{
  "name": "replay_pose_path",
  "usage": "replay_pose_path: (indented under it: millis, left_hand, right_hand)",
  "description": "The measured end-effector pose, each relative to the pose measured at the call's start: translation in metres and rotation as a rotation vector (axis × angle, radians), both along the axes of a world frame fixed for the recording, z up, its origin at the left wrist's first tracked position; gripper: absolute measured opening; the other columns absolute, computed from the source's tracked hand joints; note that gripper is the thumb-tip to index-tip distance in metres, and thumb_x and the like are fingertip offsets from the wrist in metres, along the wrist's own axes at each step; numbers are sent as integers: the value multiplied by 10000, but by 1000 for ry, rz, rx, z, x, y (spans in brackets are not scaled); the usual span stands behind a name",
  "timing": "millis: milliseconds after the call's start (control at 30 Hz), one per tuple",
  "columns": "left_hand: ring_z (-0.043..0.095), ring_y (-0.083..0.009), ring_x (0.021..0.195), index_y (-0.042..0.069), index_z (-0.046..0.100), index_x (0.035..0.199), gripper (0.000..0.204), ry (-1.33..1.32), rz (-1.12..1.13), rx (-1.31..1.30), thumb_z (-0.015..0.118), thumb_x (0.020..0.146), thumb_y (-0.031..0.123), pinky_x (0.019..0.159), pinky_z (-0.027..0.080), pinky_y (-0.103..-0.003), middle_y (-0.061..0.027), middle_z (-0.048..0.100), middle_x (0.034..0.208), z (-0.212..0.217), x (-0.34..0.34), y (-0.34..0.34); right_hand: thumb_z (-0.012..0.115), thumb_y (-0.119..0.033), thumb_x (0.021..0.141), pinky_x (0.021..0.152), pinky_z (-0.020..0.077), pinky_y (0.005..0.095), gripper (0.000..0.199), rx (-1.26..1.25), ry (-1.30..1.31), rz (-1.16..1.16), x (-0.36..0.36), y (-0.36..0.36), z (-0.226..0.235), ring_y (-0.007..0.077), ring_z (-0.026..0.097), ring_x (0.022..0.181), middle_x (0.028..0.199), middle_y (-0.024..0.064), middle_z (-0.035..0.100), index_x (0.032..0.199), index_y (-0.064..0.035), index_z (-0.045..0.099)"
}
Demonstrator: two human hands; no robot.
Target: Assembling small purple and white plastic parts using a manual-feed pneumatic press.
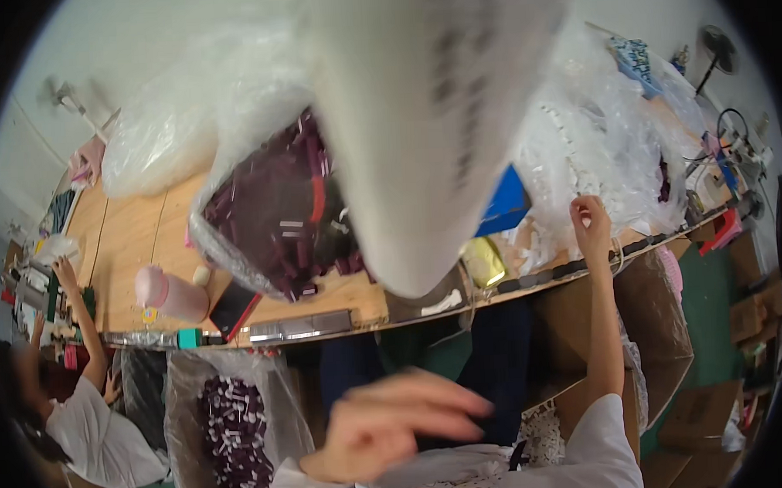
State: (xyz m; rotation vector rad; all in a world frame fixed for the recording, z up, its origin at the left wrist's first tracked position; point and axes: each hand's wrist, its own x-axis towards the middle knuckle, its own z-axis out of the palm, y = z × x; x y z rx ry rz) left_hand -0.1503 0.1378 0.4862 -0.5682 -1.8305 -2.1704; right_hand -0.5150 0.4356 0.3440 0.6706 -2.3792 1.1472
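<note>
My left hand (390,423) is in front of my chest, slightly smeared by motion. Its fingers point right, loosely stretched and apart, and I see nothing in them. Farther out, my right hand (590,222) is closed at the table edge, with a small white piece (586,222) at its fingertips. Beside it lies a heap of clear plastic bags (549,172) with white pieces in and around them. A clear bag of dark purple tube-like parts (267,214) lies open on the table, left of the middle.
A large blurred white tapering object (413,156) hides the middle. On the wooden table (117,256) stand a pink bottle (171,293), a blue box (504,206) and a yellow packet (486,262). Below are a lined bin of purple parts (233,425) and cardboard boxes (652,320). Another person (98,431) works at left.
</note>
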Motion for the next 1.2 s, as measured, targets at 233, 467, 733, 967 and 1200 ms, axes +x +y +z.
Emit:
replay_pose_path:
  millis: [233,467,733,967,1200]
  left_hand:
    - [590,-483,1169,-156,629,1221,622,340,-381,638,406,1060,402,1001,482,-498,-365,553,1316,29,0,65]
    - [698,-365,892,-129,623,1131,327,422,300,-23,599,1000,170,793,561,-417,-226,714,1041,24,10,-29]
    - [697,-423,835,-6,675,973,149,-539,963,-1046,679,888,116,749,549,-474,-229,714,878,-130,-102,-80]
    - [703,-390,889,0,681,1019,214,-578,861,-1260,729,851,124,757,545,-484,-207,717,942,-131,-105,-81]
    - [684,-288,829,10,739,1034,228,35,704,-455,771,818,75,729,516,-360,-168,715,971,-109,-111,-54]
  right_hand:
    - [705,14,819,837,512,369,121,-19,250,35,21,-71,0,306,662,951,978,125,689,936,-12,686]
    - [723,7,763,953,462,427,107,-64,-114,287,92,-119,-25,320,600,1084,1088,110,666,852,-51,728]
    - [759,-8,790,898,485,340,92,-282,-276,405,105,-133,-16,224,621,1033,1070,82,677,872,-30,726]
    - [706,-3,909,886,486,247,191,-722,-723,476,132,-129,-5,102,628,972,1044,26,679,1098,0,685]
    - [667,-10,935,900,512,315,258,-727,-703,560,138,-138,5,169,636,1013,1127,98,687,1188,41,659]
